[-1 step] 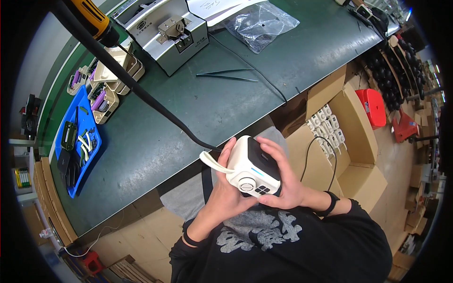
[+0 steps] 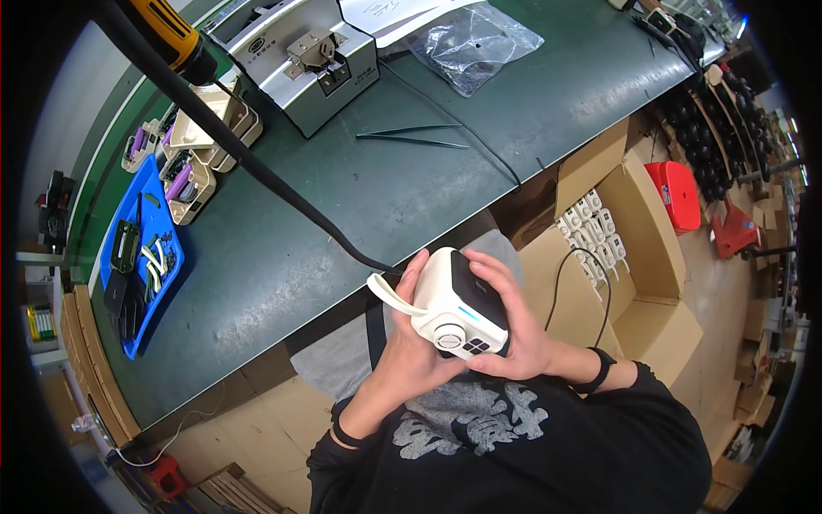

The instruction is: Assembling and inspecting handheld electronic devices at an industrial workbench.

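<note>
Just off the near edge of the bench, I hold a small boxy white-and-black electronic device [image 2: 463, 308] between both hands. Its upper face bears a round knob, dark square buttons and a thin blue strip. My left hand [image 2: 409, 355] is wrapped round the white left side, with fingers partly hidden behind it. From that side a cream strap loop [image 2: 396, 297] sticks out to the left. My right hand [image 2: 519, 330] grips the black right side, its thumb at the lower corner close to the left thumb.
A power screwdriver [image 2: 171, 38] hangs at upper left; a thick black cable [image 2: 257, 171] crosses the bench. Tweezers [image 2: 411, 135], a metal machine [image 2: 317, 73] and a plastic bag [image 2: 475, 43] lie beyond. Left is a blue parts tray [image 2: 145, 257]; right, a carton [image 2: 646, 231] holding several white units.
The strap loop has shifted very slightly to the right. Both hands keep their grip on the device in nearly the same place.
</note>
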`<state>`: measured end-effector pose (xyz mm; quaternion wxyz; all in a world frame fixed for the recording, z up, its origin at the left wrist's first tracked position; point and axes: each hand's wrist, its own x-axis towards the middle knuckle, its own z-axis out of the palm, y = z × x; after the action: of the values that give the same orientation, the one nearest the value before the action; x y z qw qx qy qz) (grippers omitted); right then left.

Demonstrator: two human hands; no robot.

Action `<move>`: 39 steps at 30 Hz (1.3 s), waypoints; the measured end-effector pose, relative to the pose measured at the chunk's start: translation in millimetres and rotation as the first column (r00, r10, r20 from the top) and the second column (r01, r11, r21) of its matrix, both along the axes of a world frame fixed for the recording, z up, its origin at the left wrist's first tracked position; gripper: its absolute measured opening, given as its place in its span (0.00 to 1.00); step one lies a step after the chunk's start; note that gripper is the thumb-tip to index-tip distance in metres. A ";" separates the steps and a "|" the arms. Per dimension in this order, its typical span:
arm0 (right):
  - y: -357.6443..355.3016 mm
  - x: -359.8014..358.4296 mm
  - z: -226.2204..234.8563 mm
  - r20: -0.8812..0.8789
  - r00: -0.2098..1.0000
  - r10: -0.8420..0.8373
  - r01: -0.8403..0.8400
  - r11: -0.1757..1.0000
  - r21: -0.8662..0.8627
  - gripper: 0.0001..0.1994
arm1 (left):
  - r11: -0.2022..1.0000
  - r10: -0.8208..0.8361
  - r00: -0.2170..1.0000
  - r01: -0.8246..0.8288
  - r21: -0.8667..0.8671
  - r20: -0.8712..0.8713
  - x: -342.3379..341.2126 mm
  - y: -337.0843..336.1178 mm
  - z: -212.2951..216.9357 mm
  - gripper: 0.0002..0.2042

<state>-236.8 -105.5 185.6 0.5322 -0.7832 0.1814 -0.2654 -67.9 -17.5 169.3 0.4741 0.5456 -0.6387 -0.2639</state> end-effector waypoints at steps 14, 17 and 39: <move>-1.6 2.4 -1.5 0.013 0.999 0.030 -0.031 0.995 0.098 0.39 | 0.998 0.043 0.999 -0.043 0.035 -0.019 -3.6 1.4 -3.1 0.63; -3.2 1.7 -2.0 0.022 0.998 0.057 -0.059 0.994 0.092 0.39 | 0.998 0.048 0.997 -0.046 0.035 -0.063 -3.3 2.6 -4.1 0.63; 0.6 6.8 -8.2 0.057 0.998 -0.029 0.020 0.987 0.158 0.37 | 0.997 0.071 0.995 -0.068 0.047 -0.076 -7.5 3.3 -5.3 0.61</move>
<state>-230.0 -104.9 177.4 0.5940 -0.7283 0.1954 -0.2801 -75.4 -14.2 164.0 0.4950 0.5673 -0.5945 -0.2823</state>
